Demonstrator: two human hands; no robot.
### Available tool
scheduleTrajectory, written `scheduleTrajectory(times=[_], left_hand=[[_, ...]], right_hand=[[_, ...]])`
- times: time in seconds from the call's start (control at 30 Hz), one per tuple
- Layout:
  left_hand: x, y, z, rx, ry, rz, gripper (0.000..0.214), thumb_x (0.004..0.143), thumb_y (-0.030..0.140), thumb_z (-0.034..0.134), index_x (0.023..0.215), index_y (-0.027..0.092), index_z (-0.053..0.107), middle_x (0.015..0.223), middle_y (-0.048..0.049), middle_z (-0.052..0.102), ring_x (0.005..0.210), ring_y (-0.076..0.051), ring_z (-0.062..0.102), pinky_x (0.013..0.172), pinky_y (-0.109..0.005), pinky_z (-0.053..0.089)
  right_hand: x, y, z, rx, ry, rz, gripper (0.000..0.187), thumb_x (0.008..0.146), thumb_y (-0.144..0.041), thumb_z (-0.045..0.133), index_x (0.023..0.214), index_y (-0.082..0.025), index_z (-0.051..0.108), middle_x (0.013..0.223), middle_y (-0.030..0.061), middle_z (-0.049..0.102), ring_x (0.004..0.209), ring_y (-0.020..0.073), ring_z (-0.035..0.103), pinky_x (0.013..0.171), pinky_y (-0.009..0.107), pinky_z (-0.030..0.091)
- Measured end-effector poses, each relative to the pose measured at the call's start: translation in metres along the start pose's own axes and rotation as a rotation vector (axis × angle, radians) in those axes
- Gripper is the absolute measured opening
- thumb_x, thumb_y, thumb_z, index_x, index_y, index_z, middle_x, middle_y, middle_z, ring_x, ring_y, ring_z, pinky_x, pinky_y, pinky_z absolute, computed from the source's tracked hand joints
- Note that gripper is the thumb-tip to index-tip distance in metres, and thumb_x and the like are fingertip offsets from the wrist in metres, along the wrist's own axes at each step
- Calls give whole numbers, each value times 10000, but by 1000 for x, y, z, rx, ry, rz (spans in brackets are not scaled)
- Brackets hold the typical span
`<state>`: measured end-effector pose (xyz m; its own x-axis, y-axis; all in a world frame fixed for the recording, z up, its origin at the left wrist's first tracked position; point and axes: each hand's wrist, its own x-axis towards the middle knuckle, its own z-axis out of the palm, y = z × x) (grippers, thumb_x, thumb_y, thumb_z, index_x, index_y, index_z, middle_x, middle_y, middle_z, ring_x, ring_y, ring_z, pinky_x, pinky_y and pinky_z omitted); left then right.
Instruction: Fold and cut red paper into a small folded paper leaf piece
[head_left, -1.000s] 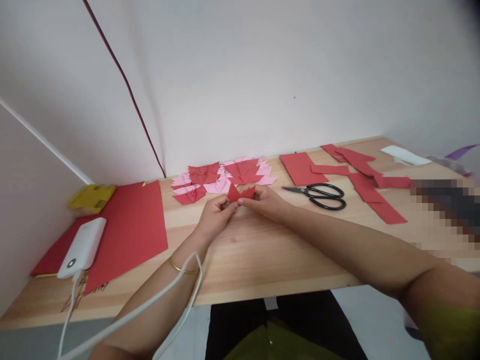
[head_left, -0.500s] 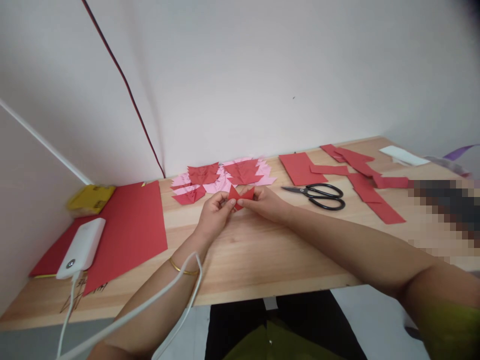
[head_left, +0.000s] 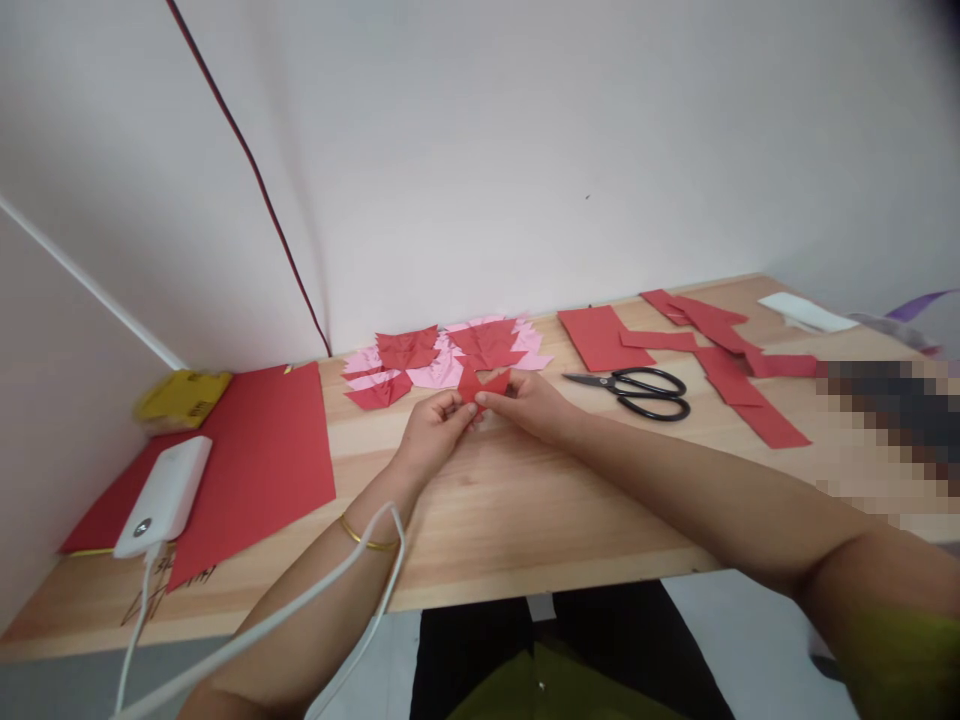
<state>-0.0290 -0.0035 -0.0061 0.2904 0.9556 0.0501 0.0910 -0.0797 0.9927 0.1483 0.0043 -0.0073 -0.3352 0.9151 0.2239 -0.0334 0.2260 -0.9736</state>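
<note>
Between my two hands is a small folded piece of red paper (head_left: 482, 384), its pointed corners sticking up above my fingers. My left hand (head_left: 435, 425) pinches its lower left part between thumb and fingers. From the other side my right hand (head_left: 534, 405) grips it, thumb pressed on the front near the middle. Just behind, folded red paper pieces (head_left: 407, 349) and pink paper pieces (head_left: 436, 375) lie in rows against the wall. Black-handled scissors (head_left: 637, 390) rest to the right of my right hand, apart from it.
Red rectangles and strips of paper (head_left: 607, 338) lie at the back right. Large red sheets (head_left: 270, 450) cover the left, bearing a white power bank (head_left: 165, 497) and a yellow packet (head_left: 184, 398). A white cable (head_left: 300, 605) crosses above my left forearm. One area at right is pixelated.
The folded red paper has tilted slightly in my hands, and my left fingers have shifted a little on its lower edge. Everything else lies as before.
</note>
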Motion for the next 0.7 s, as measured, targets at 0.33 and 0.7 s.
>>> scheduleTrajectory(times=[0.33, 0.7], left_hand=[[4, 3, -2, -217, 112, -62, 199, 693, 273, 691, 639, 155, 541, 582, 17, 602, 517, -79, 509, 594, -231, 426], [-1, 13, -2, -293, -5, -161, 170, 627, 244, 732, 667, 138, 606, 584, 11, 596, 504, -75, 507, 591, -245, 456]], right_hand=[[3, -5, -7, -101, 124, -113, 438, 815, -431, 612, 1178, -235, 464, 1030, 65, 602, 843, 154, 597, 784, 323, 495], [5, -11, -20, -488, -127, -433, 104, 834, -311, 615, 876, -245, 684, 979, 71, 586, 940, 198, 582, 836, 351, 477]])
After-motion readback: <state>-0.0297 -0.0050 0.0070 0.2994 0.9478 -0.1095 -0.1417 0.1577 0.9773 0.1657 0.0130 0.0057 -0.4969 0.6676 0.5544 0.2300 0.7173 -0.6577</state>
